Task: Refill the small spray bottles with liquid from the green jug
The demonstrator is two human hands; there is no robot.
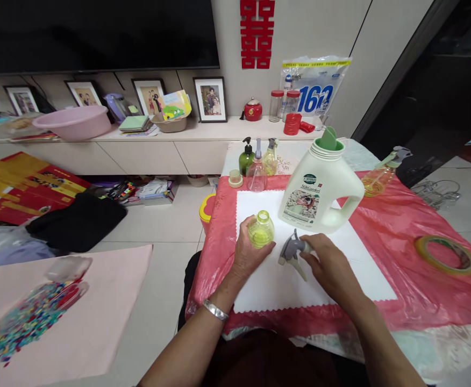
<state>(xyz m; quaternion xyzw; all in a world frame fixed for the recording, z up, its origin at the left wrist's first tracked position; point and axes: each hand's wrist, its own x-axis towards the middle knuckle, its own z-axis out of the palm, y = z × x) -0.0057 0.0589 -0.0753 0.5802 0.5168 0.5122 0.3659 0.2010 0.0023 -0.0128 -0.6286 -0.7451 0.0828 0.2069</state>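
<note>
My left hand (248, 250) is wrapped round a small yellow-green bottle (261, 229) with its neck uncovered, held over the white mat (284, 285). My right hand (327, 259) pinches a grey spray trigger head (292, 250) just right of the bottle, its tube pointing down toward the mat. Behind both hands stands a large white detergent jug (320, 191) with its green cap flipped up.
The table carries a red plastic cover (405, 226). Three small bottles (257, 161) and a loose cap (235, 178) stand at the far edge, a yellow spray bottle (380, 174) lies far right, a tape roll (445, 253) at right. Coloured bits (29, 317) lie on a pink sheet left.
</note>
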